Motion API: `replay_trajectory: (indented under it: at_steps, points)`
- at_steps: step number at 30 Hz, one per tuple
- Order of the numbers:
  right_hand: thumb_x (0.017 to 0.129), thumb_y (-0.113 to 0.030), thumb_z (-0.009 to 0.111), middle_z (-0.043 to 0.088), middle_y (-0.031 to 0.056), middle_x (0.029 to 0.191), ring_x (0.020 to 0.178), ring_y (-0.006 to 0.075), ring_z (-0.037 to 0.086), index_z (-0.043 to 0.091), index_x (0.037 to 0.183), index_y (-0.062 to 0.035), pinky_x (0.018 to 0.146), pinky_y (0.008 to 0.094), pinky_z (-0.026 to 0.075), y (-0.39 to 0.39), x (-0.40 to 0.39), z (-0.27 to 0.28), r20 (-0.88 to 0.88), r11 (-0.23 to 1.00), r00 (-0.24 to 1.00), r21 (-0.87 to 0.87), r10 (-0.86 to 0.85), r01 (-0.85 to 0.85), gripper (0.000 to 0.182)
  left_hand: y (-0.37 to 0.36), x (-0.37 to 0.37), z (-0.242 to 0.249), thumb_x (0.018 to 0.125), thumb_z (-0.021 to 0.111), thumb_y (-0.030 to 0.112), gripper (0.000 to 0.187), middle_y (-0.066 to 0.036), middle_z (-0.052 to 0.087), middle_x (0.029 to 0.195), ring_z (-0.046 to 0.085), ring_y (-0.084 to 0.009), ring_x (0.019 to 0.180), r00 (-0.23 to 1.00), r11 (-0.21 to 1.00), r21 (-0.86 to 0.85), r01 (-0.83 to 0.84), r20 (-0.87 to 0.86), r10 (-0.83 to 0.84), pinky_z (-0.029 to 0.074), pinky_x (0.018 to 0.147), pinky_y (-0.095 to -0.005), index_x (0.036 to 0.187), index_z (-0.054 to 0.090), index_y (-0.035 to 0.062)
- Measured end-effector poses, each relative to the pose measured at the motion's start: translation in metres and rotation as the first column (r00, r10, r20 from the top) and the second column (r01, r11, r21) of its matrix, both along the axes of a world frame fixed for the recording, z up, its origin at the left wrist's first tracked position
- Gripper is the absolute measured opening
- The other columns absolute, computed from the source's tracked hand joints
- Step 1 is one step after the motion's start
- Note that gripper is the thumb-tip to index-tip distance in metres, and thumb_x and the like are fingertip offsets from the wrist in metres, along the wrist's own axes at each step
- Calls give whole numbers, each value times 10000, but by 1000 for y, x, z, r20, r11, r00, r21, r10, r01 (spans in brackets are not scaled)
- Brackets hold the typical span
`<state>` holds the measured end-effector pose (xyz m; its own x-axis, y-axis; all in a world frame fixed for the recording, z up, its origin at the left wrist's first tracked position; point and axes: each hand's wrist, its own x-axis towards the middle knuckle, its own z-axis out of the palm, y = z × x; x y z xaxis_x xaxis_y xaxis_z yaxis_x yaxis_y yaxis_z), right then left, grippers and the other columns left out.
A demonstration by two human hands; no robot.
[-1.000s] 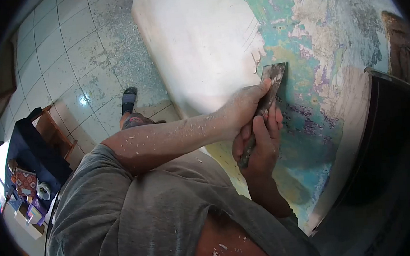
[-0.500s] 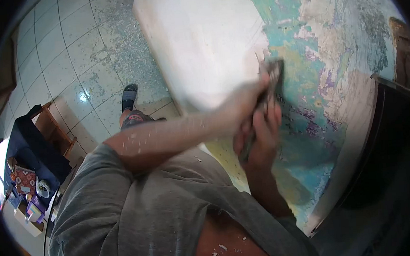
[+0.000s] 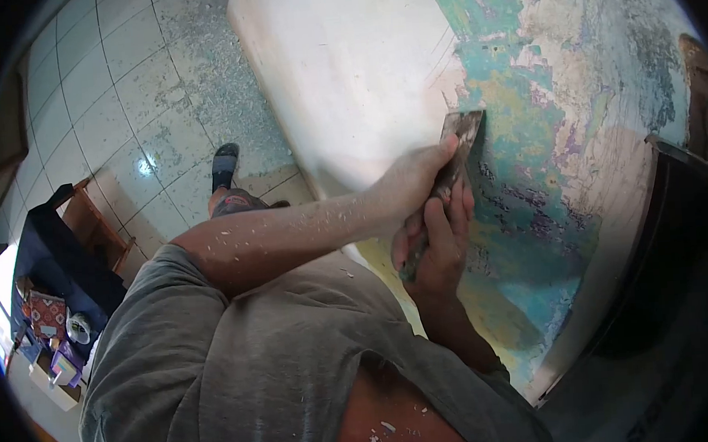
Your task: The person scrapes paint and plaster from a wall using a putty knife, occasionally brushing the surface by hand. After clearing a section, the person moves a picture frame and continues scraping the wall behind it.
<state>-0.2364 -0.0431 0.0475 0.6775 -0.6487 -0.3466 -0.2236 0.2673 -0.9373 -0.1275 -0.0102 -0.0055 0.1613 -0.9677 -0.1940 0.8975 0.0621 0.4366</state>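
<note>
Peeling painted wall (image 3: 566,83) spreads ahead of and to the right of the fingers (image 3: 456,207); it is smooth white on their left and teal-green with yellowish, purple and grey-white patches on their right. Both hands are clamped on one stained, flat metal scraper (image 3: 463,154) with a slim, mottled handle. Nearer its blade, the left hand (image 3: 409,186) grips with the thumb laid along the metal; just below it, the right hand (image 3: 443,252) is curled around the handle. The broad blade edge points away from the body, over the boundary between white and teal; whether it touches, I cannot tell. Pale specks dot the left forearm (image 3: 289,234). Well left of the fingers, pale square floor tiles (image 3: 90,91) carry scattered paint flakes (image 3: 221,74), and a dark-shod foot (image 3: 224,166) stands there.
</note>
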Motion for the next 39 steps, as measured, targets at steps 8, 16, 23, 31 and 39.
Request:
replay_trajectory:
  at_steps: [8,16,23,31,39]
  points:
    - [1039,-146,445,542,56,707,431,138,482,286,1507,-52,370,248,391,-9,19,7,14,995,996,42,87,-87,502,-16,0,-8,1072,348,511,584,-102,677,848,629,-156,717,997,999,-25,-36,-71,34,544,654,-316,951,634,16]
    - [1046,-144,434,501,42,749,437,127,465,398,1339,-66,353,247,390,-15,39,7,-8,965,976,-146,218,-217,306,-2,43,-2,1075,359,484,539,-108,672,781,637,-148,626,1000,1000,-9,12,-20,-12,540,541,-257,1041,606,6]
    - [1045,-157,449,514,51,751,428,149,460,386,1361,-110,357,272,397,-6,24,7,18,993,993,2,116,-116,326,-5,23,-1,1064,308,556,667,-106,679,784,617,-161,554,994,996,7,-92,-53,92,511,459,-264,909,639,-2]
    - [1020,-119,490,542,65,761,464,141,503,331,1453,-10,384,255,408,-3,16,11,125,991,985,49,121,-128,473,-20,10,2,1079,326,490,583,-100,674,761,633,-145,635,990,994,32,-107,-90,109,525,574,-266,926,629,15]
    - [1023,-159,494,532,48,728,448,127,480,492,1187,-13,371,261,382,0,12,24,56,988,987,35,149,-151,219,-7,5,16,1077,316,517,626,-118,674,769,603,-166,595,989,986,80,-144,-27,146,507,550,-265,899,636,10]
